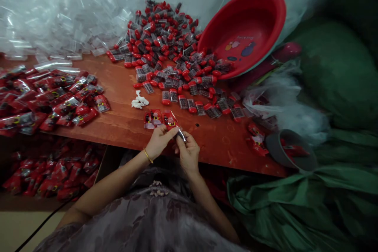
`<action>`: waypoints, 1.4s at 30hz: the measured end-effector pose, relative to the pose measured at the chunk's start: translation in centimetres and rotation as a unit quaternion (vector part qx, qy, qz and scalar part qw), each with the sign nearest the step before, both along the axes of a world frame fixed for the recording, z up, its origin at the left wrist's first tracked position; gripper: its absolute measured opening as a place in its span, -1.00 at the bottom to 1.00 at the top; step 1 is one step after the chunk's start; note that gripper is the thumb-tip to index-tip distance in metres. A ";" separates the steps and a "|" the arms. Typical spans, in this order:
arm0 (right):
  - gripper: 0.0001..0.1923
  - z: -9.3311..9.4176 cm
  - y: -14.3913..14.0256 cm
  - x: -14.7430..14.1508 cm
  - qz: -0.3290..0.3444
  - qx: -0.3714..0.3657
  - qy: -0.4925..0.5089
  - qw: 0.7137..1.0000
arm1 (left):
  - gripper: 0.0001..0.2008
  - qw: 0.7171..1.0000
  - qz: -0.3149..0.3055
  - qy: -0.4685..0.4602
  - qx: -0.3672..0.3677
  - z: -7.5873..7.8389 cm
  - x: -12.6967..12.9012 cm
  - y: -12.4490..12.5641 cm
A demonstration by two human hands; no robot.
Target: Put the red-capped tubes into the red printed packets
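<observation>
My left hand (159, 140), with a gold bracelet at the wrist, is closed on a small red printed packet (170, 119) near the table's front edge. My right hand (189, 152) meets it there, its fingers closed around a shiny, dark-looking small tube (181, 135). Where the tube and the packet meet is hidden by my fingers. Just beyond my left hand, more red printed packets (152, 118) lie flat on the wood. Past them rests a little heap of white scraps (139, 100).
Clear red-capped tubes with dark contents (165, 43) are piled at the back, spilling from a tipped red basin (251, 27). Filled red packets (59, 98) cover the table's left, with clear empty sleeves (73, 27) behind. A box of packets (56, 169) sits below; a grey bowl (277, 147) stands right.
</observation>
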State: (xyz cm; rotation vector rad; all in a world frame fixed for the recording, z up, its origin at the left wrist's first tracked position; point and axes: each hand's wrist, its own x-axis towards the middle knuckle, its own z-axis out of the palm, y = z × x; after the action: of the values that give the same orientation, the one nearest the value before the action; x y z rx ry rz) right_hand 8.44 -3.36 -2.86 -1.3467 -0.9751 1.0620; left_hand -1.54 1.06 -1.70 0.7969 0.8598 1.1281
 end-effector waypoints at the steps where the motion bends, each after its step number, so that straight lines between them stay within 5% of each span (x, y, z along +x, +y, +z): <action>1: -0.73 -0.2 -0.1 0.0 -0.003 0.003 -0.017 1.000 | -0.65 1.000 -0.011 0.008 0.003 0.2 0.0 0.0; 6: -0.75 -1.3 0.0 0.8 0.033 0.038 -0.121 0.991 | -0.73 0.994 -0.060 0.082 0.040 0.3 -0.5 0.6; 15: -0.81 -2.0 3.3 5.6 0.082 0.154 -0.292 0.940 | -0.84 0.932 -0.062 0.297 0.196 -2.3 -0.2 1.9; 22: -0.84 -2.1 3.7 6.1 0.078 0.179 -0.325 0.925 | -0.86 0.901 -0.081 0.354 0.236 -2.8 -0.3 2.1; 32: -0.80 -3.5 3.0 6.5 0.063 0.156 -0.278 0.946 | -0.71 0.883 -0.127 0.367 0.263 -3.7 -0.1 1.9; 39: -0.85 -3.0 3.7 6.8 0.081 0.245 -0.364 0.895 | -0.68 0.862 -0.132 0.398 0.283 -3.3 0.0 1.5; 42: -0.83 -2.4 3.5 7.0 0.112 0.228 -0.347 0.903 | -0.67 0.844 -0.140 0.430 0.289 -3.4 0.1 1.3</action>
State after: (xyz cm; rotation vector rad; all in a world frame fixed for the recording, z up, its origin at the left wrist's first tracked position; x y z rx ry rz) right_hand 15.43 0.12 -5.28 -1.2397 -1.8161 0.4368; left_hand -1.47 2.40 -5.15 1.9619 1.0815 0.7325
